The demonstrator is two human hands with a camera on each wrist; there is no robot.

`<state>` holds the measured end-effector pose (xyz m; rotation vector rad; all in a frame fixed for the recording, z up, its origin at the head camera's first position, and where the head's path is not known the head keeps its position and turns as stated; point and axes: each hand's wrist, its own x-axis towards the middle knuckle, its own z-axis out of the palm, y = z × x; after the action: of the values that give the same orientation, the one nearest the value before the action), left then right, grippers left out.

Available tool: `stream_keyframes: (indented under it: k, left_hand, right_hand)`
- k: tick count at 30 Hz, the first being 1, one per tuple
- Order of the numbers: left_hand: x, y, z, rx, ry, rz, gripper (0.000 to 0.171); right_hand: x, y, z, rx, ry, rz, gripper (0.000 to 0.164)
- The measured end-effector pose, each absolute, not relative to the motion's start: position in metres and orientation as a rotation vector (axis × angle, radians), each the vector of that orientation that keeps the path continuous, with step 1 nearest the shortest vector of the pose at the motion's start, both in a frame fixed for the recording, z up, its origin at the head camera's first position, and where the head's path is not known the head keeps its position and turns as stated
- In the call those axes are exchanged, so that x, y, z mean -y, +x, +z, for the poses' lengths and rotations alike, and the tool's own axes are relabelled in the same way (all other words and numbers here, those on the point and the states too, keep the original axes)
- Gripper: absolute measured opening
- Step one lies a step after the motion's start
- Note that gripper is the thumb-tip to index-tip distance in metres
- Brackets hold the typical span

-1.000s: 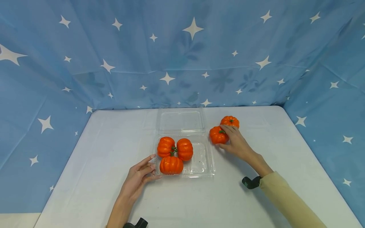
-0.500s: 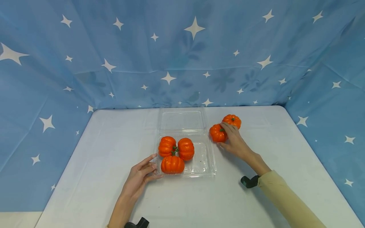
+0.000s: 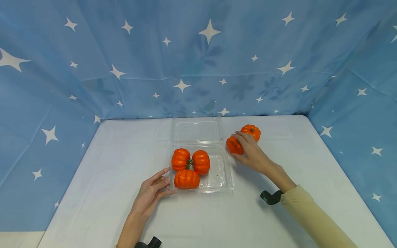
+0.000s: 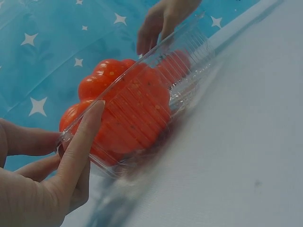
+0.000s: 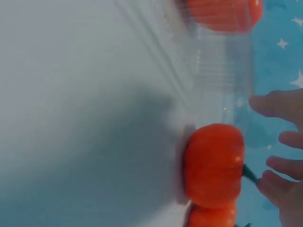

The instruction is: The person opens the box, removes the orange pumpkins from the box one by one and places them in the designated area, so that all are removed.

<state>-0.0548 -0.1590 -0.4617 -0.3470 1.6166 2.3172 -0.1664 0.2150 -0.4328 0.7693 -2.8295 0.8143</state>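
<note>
Three small orange pumpkins [image 3: 187,179] with green stems sit in the left part of a clear plastic container [image 3: 217,174], its lid [image 3: 196,131] folded back behind it. My left hand [image 3: 151,191] grips the container's front left corner, thumb along the wall in the left wrist view. Right of the container stands another pumpkin [image 5: 214,165]. My right hand [image 3: 252,155] is over it, covering part of it in the head view. In the right wrist view the fingers [image 5: 284,166] are spread above it, a fingertip close to its stem. A further pumpkin [image 3: 252,131] stands just behind.
The container's right part [image 3: 217,165] shows bare plastic. A white cloth [image 3: 124,144] covers the table, and a blue curtain [image 3: 142,55] with white stars hangs along its back and sides. Dark camera mounts [image 3: 271,197] are on the wrists.
My right hand has shifted slightly left over the nearer loose pumpkin, whose stem is now hidden in the head view. My left hand and the container have stayed in place.
</note>
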Motion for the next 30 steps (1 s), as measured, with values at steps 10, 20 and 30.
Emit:
stream_keyframes:
  k: [10, 20, 30]
  left_hand:
    - [0.159, -0.055, -0.461, -1.622, -0.344, 2.317, 0.050]
    - [0.159, -0.055, -0.463, -1.634, -0.357, 2.313, 0.049]
    - [0.158, -0.056, -0.464, -1.631, -0.354, 2.313, 0.050]
  right_hand:
    - [-0.196, -0.161, -0.408, 2.906, 0.833, 0.887, 0.059]
    - [-0.168, -0.164, -0.386, 3.073, 0.966, 0.980, 0.063]
    - [-0.139, -0.177, -0.386, 3.225, 1.116, 0.903, 0.063]
